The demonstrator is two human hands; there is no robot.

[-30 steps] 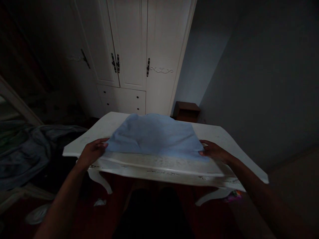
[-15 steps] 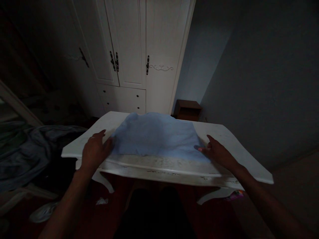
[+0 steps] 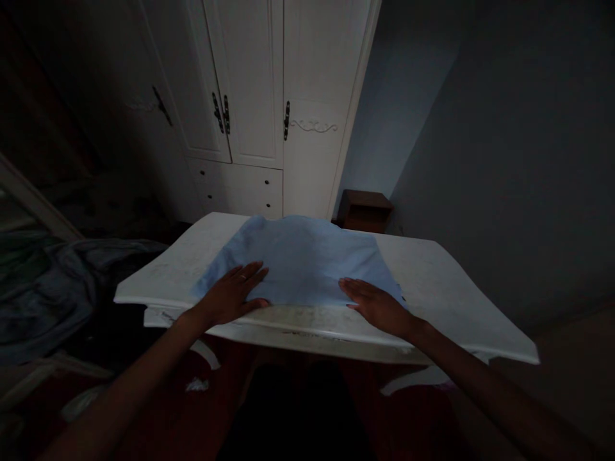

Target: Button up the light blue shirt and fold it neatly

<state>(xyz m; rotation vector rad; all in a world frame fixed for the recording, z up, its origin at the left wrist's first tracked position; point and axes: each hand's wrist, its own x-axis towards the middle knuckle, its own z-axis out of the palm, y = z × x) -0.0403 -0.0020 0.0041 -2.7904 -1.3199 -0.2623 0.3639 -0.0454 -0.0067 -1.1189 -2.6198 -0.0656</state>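
A light blue piece of cloth (image 3: 302, 259), perhaps a folded garment, lies spread over the middle of a white table (image 3: 442, 288). Flat on its left front part rests my left hand (image 3: 233, 294), fingers stretched out, thumb by the near edge, a ring on one finger. My right hand (image 3: 372, 304) lies palm down on the right front part of the cloth, its fingers straight and close together. Neither hand grips the fabric. Some creases run across the cloth near its right side.
Beyond the table stands a white wardrobe (image 3: 250, 83) with dark handles and drawers. A small brown cabinet (image 3: 368, 208) sits behind on the right, near the wall. Grey clothing (image 3: 62, 288) is heaped at the left. A small crumpled white thing (image 3: 196, 385) lies on the red floor.
Both hands have moved inward from the cloth's side edges and now lie flat on it. The cloth's near edge appears straighter, and its front left corner reaches farther left.
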